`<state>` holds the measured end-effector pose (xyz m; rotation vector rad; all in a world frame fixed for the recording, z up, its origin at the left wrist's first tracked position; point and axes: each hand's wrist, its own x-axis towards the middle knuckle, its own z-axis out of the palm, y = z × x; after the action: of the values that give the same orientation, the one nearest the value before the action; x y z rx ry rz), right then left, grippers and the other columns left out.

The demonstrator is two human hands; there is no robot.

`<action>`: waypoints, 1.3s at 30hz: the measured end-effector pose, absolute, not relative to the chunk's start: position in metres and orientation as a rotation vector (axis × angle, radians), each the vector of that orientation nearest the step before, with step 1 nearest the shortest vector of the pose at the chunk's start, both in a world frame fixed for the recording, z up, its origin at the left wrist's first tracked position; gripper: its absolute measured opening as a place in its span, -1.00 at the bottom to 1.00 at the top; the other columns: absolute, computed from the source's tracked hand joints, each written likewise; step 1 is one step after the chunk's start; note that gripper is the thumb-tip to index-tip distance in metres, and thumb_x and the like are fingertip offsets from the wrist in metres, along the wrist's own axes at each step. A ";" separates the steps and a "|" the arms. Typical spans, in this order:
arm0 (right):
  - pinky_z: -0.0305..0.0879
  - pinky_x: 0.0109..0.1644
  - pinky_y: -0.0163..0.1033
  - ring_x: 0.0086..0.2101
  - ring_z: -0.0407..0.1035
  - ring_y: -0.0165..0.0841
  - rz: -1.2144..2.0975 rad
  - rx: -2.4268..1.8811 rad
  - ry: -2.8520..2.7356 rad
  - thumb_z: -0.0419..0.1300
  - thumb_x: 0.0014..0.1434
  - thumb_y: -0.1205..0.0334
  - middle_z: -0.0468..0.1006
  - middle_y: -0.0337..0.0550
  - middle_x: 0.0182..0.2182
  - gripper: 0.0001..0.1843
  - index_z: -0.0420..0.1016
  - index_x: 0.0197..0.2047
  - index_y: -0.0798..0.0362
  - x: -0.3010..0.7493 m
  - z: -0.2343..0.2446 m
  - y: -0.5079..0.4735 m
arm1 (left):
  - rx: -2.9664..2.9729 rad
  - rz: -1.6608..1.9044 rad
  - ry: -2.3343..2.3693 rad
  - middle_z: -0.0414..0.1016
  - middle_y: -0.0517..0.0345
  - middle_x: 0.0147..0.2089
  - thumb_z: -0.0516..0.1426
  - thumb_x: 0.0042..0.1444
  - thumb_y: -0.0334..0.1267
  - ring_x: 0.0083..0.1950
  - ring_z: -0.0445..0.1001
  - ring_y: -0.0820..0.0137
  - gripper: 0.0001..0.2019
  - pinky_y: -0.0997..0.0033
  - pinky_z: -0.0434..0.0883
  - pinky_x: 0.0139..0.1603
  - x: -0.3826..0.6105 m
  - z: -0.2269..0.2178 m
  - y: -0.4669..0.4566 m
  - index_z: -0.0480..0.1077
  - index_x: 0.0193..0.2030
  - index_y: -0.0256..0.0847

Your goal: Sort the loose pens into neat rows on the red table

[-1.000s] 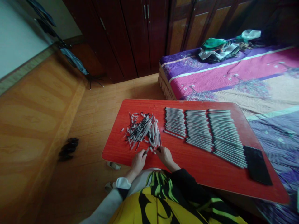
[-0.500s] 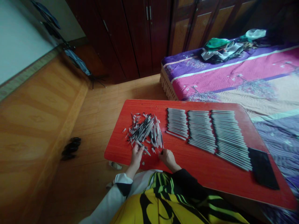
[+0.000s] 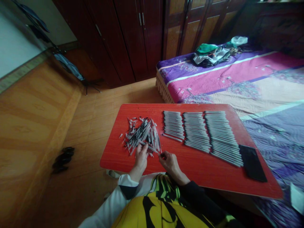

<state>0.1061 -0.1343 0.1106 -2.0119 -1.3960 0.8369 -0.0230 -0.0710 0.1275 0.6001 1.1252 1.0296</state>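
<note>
A loose heap of pen parts (image 3: 141, 134) lies on the left of a red table (image 3: 190, 164). My left hand (image 3: 141, 156) rests at the heap's near edge with fingers curled on a white pen barrel (image 3: 149, 147). My right hand (image 3: 169, 161) sits just right of it, pinched on a thin dark piece at the barrel's end. Three neat rows of finished pens (image 3: 201, 133) lie side by side to the right.
A black phone (image 3: 252, 163) lies at the table's right end. A bed with a purple and pink quilt (image 3: 225, 79) stands behind the table, dark wardrobes (image 3: 133, 38) beyond. Dark slippers (image 3: 63, 156) sit on the wooden floor at left.
My left hand reached into the heap and drew a pen barrel out toward my right hand. My right hand has stayed at the table's near edge. The view shifted slightly.
</note>
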 end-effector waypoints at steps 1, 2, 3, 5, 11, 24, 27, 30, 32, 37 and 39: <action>0.13 -0.48 -0.37 -0.55 0.39 -0.36 0.841 -2.010 -1.395 0.09 0.03 0.16 0.55 -0.11 -0.56 -0.77 0.52 -0.46 0.08 0.107 0.111 -0.134 | 0.621 1.021 1.132 0.49 0.10 -0.33 0.21 -0.08 -0.11 -0.32 0.51 0.38 -0.64 0.44 0.40 -0.35 -0.021 0.127 -0.072 0.28 -0.18 -0.22; 0.14 -0.47 -0.37 -0.54 0.40 -0.36 0.843 -2.010 -1.394 0.09 0.03 0.17 0.55 -0.11 -0.56 -0.78 0.52 -0.46 0.08 0.108 0.112 -0.134 | 0.637 1.014 1.136 0.49 0.09 -0.33 0.20 -0.08 -0.10 -0.30 0.51 0.37 -0.64 0.43 0.40 -0.33 -0.020 0.127 -0.072 0.28 -0.18 -0.22; 0.15 -0.46 -0.37 -0.53 0.40 -0.36 0.842 -2.008 -1.394 0.10 0.02 0.19 0.55 -0.11 -0.55 -0.80 0.51 -0.46 0.08 0.109 0.112 -0.134 | 0.647 1.008 1.139 0.49 0.09 -0.33 0.20 -0.08 -0.10 -0.28 0.51 0.36 -0.64 0.42 0.41 -0.31 -0.019 0.126 -0.073 0.28 -0.18 -0.22; 0.15 -0.45 -0.37 -0.53 0.39 -0.37 0.823 -2.003 -1.395 0.10 0.01 0.22 0.54 -0.13 -0.56 -0.81 0.51 -0.46 0.08 0.110 0.114 -0.134 | 0.653 1.001 1.143 0.49 0.10 -0.33 0.21 -0.10 -0.10 -0.28 0.51 0.35 -0.64 0.41 0.41 -0.29 -0.016 0.126 -0.074 0.28 -0.19 -0.23; 0.17 -0.43 -0.37 -0.51 0.39 -0.36 0.788 -1.960 -1.378 0.09 0.02 0.21 0.54 -0.11 -0.53 -0.80 0.51 -0.41 0.10 0.111 0.120 -0.138 | 0.617 1.035 1.096 0.48 0.10 -0.32 0.21 -0.09 -0.16 -0.28 0.51 0.36 -0.65 0.40 0.42 -0.29 -0.014 0.126 -0.077 0.27 -0.18 -0.25; 0.25 -0.39 -0.34 -0.43 0.42 -0.32 0.918 -1.810 -1.309 0.03 0.09 0.17 0.56 -0.06 -0.43 -0.73 0.50 -0.30 0.12 0.111 0.125 -0.146 | 0.372 1.015 1.074 0.49 0.15 -0.36 0.29 -0.18 -0.23 -0.37 0.49 0.44 -0.67 0.42 0.41 -0.31 -0.013 0.121 -0.088 0.31 -0.29 -0.26; 0.26 -0.39 -0.32 -0.43 0.42 -0.30 0.937 -1.788 -1.265 0.03 0.09 0.17 0.56 -0.06 -0.45 -0.75 0.48 -0.33 0.11 0.109 0.124 -0.149 | 0.338 1.026 1.071 0.48 0.18 -0.38 0.30 -0.19 -0.24 -0.39 0.48 0.46 -0.70 0.43 0.41 -0.31 -0.010 0.123 -0.091 0.32 -0.33 -0.25; 0.27 -0.40 -0.31 -0.44 0.43 -0.30 0.918 -1.787 -1.207 0.03 0.09 0.15 0.55 -0.05 -0.47 -0.75 0.46 -0.34 0.10 0.108 0.123 -0.151 | 0.345 1.022 1.060 0.49 0.17 -0.35 0.29 -0.17 -0.24 -0.35 0.49 0.45 -0.72 0.40 0.41 -0.25 -0.008 0.125 -0.094 0.33 -0.33 -0.25; 0.26 -0.41 -0.32 -0.46 0.42 -0.31 0.891 -1.792 -1.203 0.02 0.09 0.15 0.54 -0.06 -0.50 -0.75 0.45 -0.35 0.11 0.108 0.124 -0.151 | 0.340 1.016 1.053 0.50 0.17 -0.35 0.29 -0.16 -0.25 -0.34 0.49 0.45 -0.73 0.40 0.41 -0.24 -0.007 0.126 -0.096 0.34 -0.32 -0.25; 0.22 -0.40 -0.33 -0.48 0.39 -0.34 0.840 -1.830 -1.282 -0.01 0.11 0.19 0.52 -0.09 -0.51 -0.77 0.43 -0.40 0.08 0.109 0.124 -0.156 | 0.345 1.007 1.049 0.50 0.14 -0.34 0.29 -0.16 -0.28 -0.35 0.49 0.44 -0.73 0.39 0.42 -0.25 -0.007 0.126 -0.101 0.35 -0.31 -0.27; 0.22 -0.39 -0.33 -0.47 0.38 -0.34 0.830 -1.855 -1.301 -0.01 0.11 0.21 0.52 -0.09 -0.50 -0.77 0.42 -0.41 0.08 0.109 0.123 -0.158 | 0.361 0.992 1.066 0.49 0.14 -0.35 0.29 -0.16 -0.27 -0.36 0.49 0.44 -0.73 0.38 0.42 -0.25 -0.008 0.126 -0.103 0.35 -0.31 -0.28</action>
<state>0.1091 -0.1584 0.1232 -1.8545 -1.3008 0.8302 -0.0082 -0.1034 0.1263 0.3614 1.0663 0.9916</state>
